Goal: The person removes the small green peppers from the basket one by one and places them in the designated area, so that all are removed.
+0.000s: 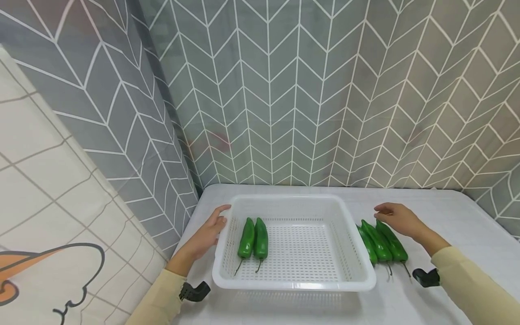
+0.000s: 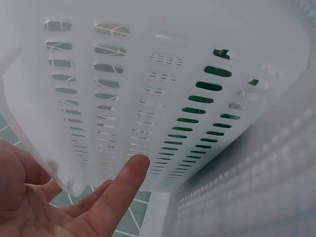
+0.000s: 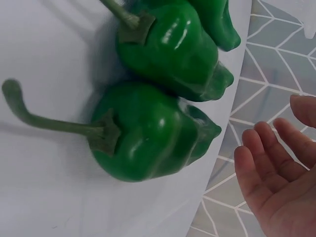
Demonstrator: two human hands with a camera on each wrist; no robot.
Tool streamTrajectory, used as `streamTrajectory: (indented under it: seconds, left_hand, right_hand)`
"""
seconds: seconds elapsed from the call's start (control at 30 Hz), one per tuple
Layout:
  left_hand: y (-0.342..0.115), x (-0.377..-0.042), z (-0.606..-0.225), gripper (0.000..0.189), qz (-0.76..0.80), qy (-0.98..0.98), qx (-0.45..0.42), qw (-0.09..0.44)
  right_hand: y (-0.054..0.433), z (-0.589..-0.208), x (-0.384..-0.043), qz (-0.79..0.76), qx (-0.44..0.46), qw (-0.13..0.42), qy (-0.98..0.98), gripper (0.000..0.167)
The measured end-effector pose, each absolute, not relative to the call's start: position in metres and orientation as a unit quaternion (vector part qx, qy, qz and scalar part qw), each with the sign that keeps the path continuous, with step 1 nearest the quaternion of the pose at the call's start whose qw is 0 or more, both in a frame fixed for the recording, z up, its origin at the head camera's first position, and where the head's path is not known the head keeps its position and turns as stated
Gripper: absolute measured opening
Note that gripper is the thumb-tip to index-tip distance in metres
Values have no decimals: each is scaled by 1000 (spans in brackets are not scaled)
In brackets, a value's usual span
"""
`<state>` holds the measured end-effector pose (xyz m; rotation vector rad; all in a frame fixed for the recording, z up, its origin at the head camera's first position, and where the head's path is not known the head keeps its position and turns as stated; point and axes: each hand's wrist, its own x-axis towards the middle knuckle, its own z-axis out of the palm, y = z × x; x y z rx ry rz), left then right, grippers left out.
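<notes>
A white plastic basket with slotted walls stands on the table. Two green peppers lie side by side inside it, near its left wall. My left hand is at the basket's left side; in the left wrist view its fingers extend along the slotted outer wall. More green peppers lie in a row right of the basket, the leftmost partly hidden by its rim. My right hand is over the tip end of the rightmost pepper, fingers loosely bent and holding nothing.
The table has a white cover and backs onto a grey curtain with white chevron lines. At the left hangs a white cloth with grid lines. A black device sits on each wrist.
</notes>
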<state>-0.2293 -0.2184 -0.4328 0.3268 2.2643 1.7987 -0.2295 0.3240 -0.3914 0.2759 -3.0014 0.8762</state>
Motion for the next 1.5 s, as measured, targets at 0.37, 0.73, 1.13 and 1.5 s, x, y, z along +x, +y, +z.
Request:
streamTrajectory:
  seconds: [0.37,0.73,1.13,1.5]
  left_hand:
    - [-218,-230,-433,47,615,773,108,117]
    - [-217,-230,-432,47,613,773,111,117]
    - [-217,-231,-434,47,613,774,106,117]
    - [-220,-230,-434,47,612,774,109,119]
  right_hand:
    - [314,-389,-236,296,119,19,-948,38]
    - [301,-384,-240,314,141,17,-939,39]
    - [284,-367,-250,340,172,29,-924,38]
    - [267,-356,-252,339,186,30,-922,39]
